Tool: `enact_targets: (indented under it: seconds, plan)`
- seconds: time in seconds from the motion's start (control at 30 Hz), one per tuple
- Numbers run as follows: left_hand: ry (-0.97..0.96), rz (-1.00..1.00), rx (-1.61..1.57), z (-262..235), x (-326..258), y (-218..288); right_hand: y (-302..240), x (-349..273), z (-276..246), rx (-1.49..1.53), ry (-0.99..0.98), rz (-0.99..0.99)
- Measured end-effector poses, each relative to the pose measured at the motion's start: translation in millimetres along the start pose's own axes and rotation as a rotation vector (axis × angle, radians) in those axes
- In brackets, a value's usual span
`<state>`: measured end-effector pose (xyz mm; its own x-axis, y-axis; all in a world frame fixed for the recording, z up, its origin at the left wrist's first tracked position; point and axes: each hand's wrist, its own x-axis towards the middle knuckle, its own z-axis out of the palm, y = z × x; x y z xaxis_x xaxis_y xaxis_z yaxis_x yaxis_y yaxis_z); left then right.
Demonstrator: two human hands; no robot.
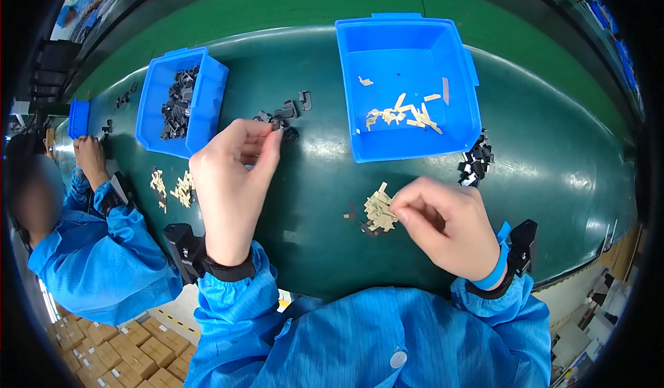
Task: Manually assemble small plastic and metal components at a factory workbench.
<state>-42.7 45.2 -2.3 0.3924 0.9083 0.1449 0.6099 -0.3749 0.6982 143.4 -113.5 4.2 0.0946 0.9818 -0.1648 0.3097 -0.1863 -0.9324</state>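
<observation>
My left hand (235, 173) is closed in a pinch, thumb and forefinger together on a small black plastic part (278, 123). Just beyond its fingertips lie several more black plastic parts (287, 109) on the green table. My right hand (448, 225) is pinched too, its fingertips at the edge of a pile of cream-coloured strips (378, 210). Whatever sits between those fingers is too small or too hidden to make out. A few dark pieces (373, 229) show under the near side of that pile.
A blue bin (408, 32) with scattered cream strips stands ahead; black and white parts (476, 160) lie beside it. Another blue bin (216, 87) holds black parts. Two cream strip piles (184, 189) lie left. A co-worker's hand (90, 156) is by a small blue bin (79, 118).
</observation>
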Motion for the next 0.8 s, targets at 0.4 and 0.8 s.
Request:
enact_targets:
  seconds: [0.4, 0.8]
  plan:
    - [0.109, 0.099, 0.162, -0.2, 0.4, -9.7, 15.6, 20.4, 17.9, -0.258, 0.23, -0.303]
    - [-0.49, 0.343, 0.028, 13.2, -40.7, 17.5, 20.1, 19.5, 21.3, -0.346, 0.295, -0.282]
